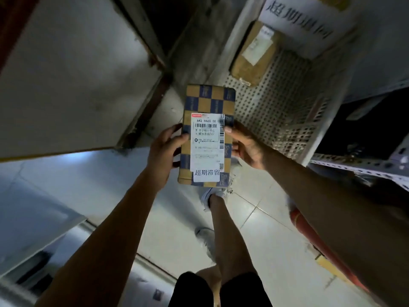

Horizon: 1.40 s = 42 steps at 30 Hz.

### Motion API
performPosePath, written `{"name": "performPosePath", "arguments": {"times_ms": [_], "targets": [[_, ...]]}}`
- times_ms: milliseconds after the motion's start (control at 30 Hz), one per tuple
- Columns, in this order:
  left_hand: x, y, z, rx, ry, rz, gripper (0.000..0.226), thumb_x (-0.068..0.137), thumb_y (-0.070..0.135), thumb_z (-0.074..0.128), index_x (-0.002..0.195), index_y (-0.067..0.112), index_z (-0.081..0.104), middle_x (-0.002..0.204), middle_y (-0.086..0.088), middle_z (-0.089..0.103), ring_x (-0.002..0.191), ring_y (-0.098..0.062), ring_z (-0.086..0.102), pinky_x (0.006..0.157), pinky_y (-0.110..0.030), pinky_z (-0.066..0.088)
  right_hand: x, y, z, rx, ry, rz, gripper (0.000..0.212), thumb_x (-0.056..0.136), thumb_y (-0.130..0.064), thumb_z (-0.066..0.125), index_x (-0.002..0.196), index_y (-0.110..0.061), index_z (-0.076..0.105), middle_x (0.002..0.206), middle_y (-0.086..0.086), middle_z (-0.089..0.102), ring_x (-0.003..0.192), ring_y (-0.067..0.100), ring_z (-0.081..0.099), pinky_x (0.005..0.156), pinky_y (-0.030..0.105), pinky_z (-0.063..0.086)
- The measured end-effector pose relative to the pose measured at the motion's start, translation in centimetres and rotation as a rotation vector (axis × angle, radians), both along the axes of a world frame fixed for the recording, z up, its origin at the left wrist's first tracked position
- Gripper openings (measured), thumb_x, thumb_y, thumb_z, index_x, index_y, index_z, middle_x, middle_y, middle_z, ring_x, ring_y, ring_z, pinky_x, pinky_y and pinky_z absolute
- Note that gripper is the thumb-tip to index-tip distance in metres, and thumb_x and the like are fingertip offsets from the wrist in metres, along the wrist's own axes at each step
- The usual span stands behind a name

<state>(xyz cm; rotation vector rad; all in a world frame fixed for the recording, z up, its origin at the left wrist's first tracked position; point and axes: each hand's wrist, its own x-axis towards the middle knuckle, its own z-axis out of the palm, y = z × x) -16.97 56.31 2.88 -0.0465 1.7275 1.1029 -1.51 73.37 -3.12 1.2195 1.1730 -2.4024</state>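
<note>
Beyond the blue-and-tan checkered cardboard parcel (209, 100) stands a white perforated plastic crate (287, 111) holding 1 brown cardboard box (254, 52). Left hand (163, 151) and right hand (245, 145) grip the parcel's sides.

The box (209, 100) is showing a checker of tan and dark blue squares. Its label (207, 142) is showing white with black print and barcodes (a thin red strip is running along its top edge), and the sticker (207, 175) below it is carrying black characters on white. The basket (276, 103) is showing pale grey walls dotted with rows of dark holes. The parcel (254, 54) inside is looking plain brown with a white slip. The floor (265, 240) is gleaming in pale tiles crossed by dark seams.
</note>
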Motion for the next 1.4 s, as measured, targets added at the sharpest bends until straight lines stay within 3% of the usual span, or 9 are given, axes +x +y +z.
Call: {"name": "performPosePath", "arguments": {"times_ms": [200,300,500,667,833,1033,1167,1267,1400], "targets": [[-0.3,11.2,-1.4,-0.016,0.066,-0.171,0.062,0.073,0.052,0.067,0.133,0.036,0.062,0.116,0.002,0.075,0.105,-0.019,0.072,0.058,-0.025,0.051,3.5,6.4,-0.8,0.013,-0.035,-0.026,0.083,0.076,-0.038,0.078,0.149,-0.039,0.038,0.131,-0.002,0.068,0.117,0.022,0.067,0.103,0.048,0.051],[0.2,15.9,-2.8,-0.003,0.072,-0.228,0.052,0.079,0.047,0.063,0.129,0.033,0.065,0.115,0.002,0.076,0.105,-0.019,0.071,0.070,-0.030,0.053,4.5,8.6,-1.4,0.044,-0.085,-0.087,0.085,0.077,-0.041,0.079,0.150,-0.040,0.036,0.134,0.002,0.067,0.117,0.025,0.067,0.092,0.040,0.054],[0.5,22.0,-6.9,-0.019,0.100,-0.329,0.035,0.100,0.034,0.062,0.135,0.029,0.060,0.097,0.015,0.077,0.079,-0.004,0.071,0.072,-0.030,0.054,5.1,11.4,-3.7,0.070,-0.137,-0.414,0.045,0.094,-0.015,0.067,0.136,-0.024,0.055,0.103,0.001,0.073,0.074,0.005,0.073,0.057,0.020,0.054],[-0.9,25.5,-12.1,-0.127,0.138,-0.530,0.041,0.100,0.044,0.057,0.138,0.030,0.059,0.126,0.002,0.071,0.110,-0.016,0.068,0.097,-0.044,0.055,3.7,13.8,-9.1,0.074,-0.257,-0.502,0.060,0.086,-0.016,0.077,0.139,-0.025,0.050,0.106,-0.001,0.075,0.087,0.011,0.075,0.068,0.027,0.059],[-3.0,26.8,-18.2,-0.319,0.245,-0.800,0.029,0.101,0.025,0.055,0.128,0.026,0.062,0.126,-0.003,0.070,0.104,-0.021,0.068,0.084,-0.034,0.056,0.4,14.1,-16.8,0.057,-0.324,-0.461,0.073,0.087,-0.010,0.076,0.149,-0.015,0.038,0.128,0.016,0.067,0.086,0.005,0.068,0.062,0.016,0.054],[-3.6,27.4,-24.0,-0.529,0.218,-0.967,0.057,0.093,0.017,0.053,0.148,0.018,0.039,0.141,-0.009,0.060,0.116,-0.027,0.065,0.069,-0.023,0.057,-3.7,12.4,-25.3,-0.034,-0.348,-0.484,0.073,0.082,-0.023,0.084,0.142,-0.020,0.044,0.118,0.011,0.071,0.078,0.002,0.070,0.068,0.022,0.055],[-3.0,27.7,-25.6,-0.572,0.223,-1.156,0.081,0.072,0.041,0.038,0.148,0.013,0.039,0.149,-0.021,0.047,0.131,-0.035,0.054,0.100,-0.040,0.054,-4.2,12.1,-28.5,-0.049,-0.384,-0.528,0.111,0.050,-0.054,0.096,0.144,-0.019,0.046,0.117,0.009,0.074,0.101,0.018,0.072,0.087,0.040,0.057],[-2.7,27.3,-25.5,-0.562,0.235,-1.198,0.065,0.083,0.041,0.041,0.144,0.020,0.045,0.151,-0.019,0.044,0.142,-0.036,0.041,0.114,-0.043,0.041,-5.1,12.7,-29.7,0.002,-0.430,-0.440,0.084,0.073,-0.038,0.088,0.143,-0.017,0.046,0.124,0.007,0.068,0.111,0.018,0.066,0.094,0.032,0.055],[-3.2,26.1,-26.5,-0.520,0.258,-1.203,0.053,0.104,0.026,0.045,0.156,0.015,0.037,0.164,-0.010,0.032,0.151,-0.022,0.030,0.117,-0.022,0.028,-6.2,12.8,-31.8,0.098,-0.489,-0.282,0.056,0.092,-0.011,0.072,0.141,-0.008,0.045,0.131,0.013,0.063,0.115,0.025,0.063,0.072,0.018,0.053]]}}
